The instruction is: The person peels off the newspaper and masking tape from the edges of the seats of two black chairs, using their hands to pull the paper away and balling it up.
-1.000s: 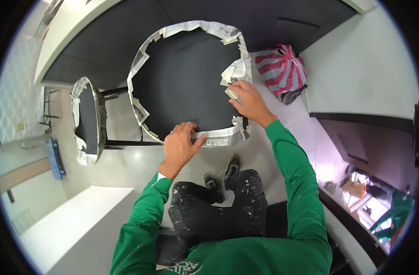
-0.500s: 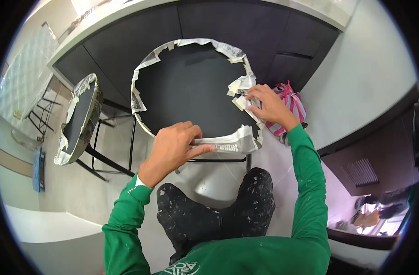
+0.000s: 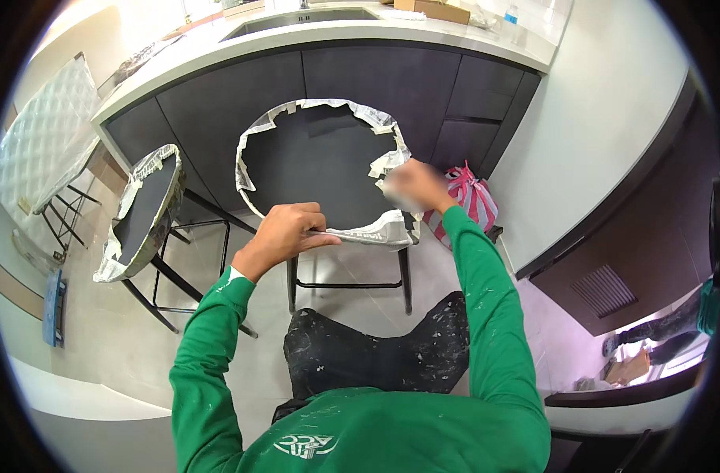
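A round stool seat [image 3: 312,169] with a dark top stands before me, its rim wrapped in torn newspaper and pale tape. At the near edge, my left hand [image 3: 281,235] pinches a folded newspaper strip [image 3: 375,230] between thumb and fingers. That strip runs along the front rim to the right corner. My right hand [image 3: 416,187] is at the seat's right edge, beside a loose-looking newspaper flap [image 3: 388,163]. Its fingers are smeared by motion, so their grip cannot be made out.
To the left stands a second stool [image 3: 148,217], also edged with newspaper. Dark cabinets [image 3: 375,83] under a counter with a sink [image 3: 305,21] rise behind. A pink-striped bag [image 3: 474,201] sits at the right. Another person's legs [image 3: 663,335] show at far right.
The view has tilted up, so the sink and more of the stool's legs show. My right hand has blurred at the right rim. My left hand keeps its pinch on the newspaper strip.
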Demonstrator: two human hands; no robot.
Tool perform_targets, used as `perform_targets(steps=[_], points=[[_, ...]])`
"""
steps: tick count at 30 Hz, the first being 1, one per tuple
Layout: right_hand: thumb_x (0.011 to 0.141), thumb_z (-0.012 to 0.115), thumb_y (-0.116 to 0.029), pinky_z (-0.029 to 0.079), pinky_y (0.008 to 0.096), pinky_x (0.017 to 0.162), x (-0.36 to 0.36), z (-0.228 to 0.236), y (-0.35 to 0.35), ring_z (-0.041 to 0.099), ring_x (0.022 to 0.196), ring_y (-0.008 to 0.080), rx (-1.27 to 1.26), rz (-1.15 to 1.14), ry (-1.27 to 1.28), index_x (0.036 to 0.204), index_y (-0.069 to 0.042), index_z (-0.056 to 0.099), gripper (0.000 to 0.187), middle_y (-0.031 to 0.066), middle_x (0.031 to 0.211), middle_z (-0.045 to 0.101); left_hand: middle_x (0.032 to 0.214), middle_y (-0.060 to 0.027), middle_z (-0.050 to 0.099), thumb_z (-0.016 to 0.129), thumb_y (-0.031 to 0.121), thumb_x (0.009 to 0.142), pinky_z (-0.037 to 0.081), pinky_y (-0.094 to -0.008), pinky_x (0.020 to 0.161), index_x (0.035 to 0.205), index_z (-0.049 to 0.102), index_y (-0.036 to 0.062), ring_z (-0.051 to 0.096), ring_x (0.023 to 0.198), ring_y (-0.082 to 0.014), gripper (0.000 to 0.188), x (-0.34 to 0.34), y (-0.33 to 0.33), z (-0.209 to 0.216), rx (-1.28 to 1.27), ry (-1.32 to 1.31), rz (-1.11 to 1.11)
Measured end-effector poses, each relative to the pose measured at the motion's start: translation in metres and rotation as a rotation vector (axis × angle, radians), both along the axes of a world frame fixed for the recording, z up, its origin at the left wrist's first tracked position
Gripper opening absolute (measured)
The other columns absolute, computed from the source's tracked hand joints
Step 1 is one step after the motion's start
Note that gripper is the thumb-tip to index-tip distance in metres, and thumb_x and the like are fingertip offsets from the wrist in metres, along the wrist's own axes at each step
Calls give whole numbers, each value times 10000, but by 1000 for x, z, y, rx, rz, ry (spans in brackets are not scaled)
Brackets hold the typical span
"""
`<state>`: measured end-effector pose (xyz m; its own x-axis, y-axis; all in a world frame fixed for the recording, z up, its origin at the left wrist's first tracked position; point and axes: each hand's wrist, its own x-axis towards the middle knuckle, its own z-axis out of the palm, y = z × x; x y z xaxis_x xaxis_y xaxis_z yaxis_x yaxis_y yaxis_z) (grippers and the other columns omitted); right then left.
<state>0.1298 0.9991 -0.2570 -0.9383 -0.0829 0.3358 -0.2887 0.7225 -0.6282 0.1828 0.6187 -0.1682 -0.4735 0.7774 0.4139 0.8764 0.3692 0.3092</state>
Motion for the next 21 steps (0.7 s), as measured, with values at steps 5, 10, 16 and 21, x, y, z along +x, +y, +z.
perform_targets(steps=[5, 10, 16, 21], points=[[918, 762, -225, 510, 448, 884, 7, -15, -22, 636, 966, 351, 31, 11, 245, 929, -3, 714, 227, 160, 940, 647, 724, -65, 669, 828, 521, 878, 520, -386, 596, 715, 727, 34, 663, 636, -261, 524, -14, -10, 5, -3, -37, 76], [983, 706, -192, 512, 408, 818, 8, -13, -33, 630, 849, 270, -134, -22, 181, 1023, 1, 663, 201, 135, 906, 672, 723, -75, 700, 820, 569, 863, 530, -370, 606, 718, 730, 43, 686, 652, -252, 553, -16, -5, 4, -24, -110, 179], [1074, 650, -180, 496, 286, 717, 9, -28, -6, 584, 775, 86, -625, -32, 97, 1110, 6, 621, 192, 7, 912, 669, 781, -85, 732, 795, 579, 882, 570, -354, 658, 831, 754, 33, 734, 725, -239, 549, -10, 8, 3, -72, -98, 247], [1111, 578, -156, 508, 289, 706, 29, -69, 13, 637, 903, 90, -1252, -135, 54, 1246, -94, 579, 148, 13, 1085, 681, 911, -101, 762, 755, 629, 901, 597, -392, 748, 963, 764, 38, 769, 877, -268, 594, -6, 12, 4, -48, -108, 234]])
